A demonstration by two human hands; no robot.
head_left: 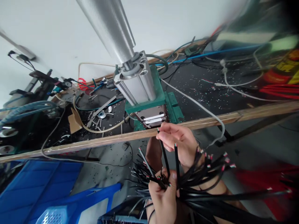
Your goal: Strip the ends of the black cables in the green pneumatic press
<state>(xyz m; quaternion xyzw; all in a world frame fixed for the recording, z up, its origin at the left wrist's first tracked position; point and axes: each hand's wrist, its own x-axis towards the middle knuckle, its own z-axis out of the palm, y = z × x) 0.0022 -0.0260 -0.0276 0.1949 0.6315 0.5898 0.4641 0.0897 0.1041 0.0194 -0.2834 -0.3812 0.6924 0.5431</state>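
Observation:
My left hand (163, 196) is wrapped round a bundle of black cables (205, 197), whose stripped ends fan out on both sides and show small coloured wires. From this hand one black cable (165, 157) rises to my right hand (179, 141), whose thumb and fingers pinch its tip. Another black cable (177, 161) stands up beside it, below the right palm. Just beyond my right fingertips is a small press with a silver cylinder block (137, 85) on a green base (174, 109). White strips (154, 119) lie across its front slot.
The dark workbench (193, 93) has a wooden front edge (102, 138) and is scattered with wire scraps. A white cable (198, 107) hangs over that edge. Red wire coils (280, 91) lie at right. Below are a blue stool (53, 214) and blue panels (35, 189) at left.

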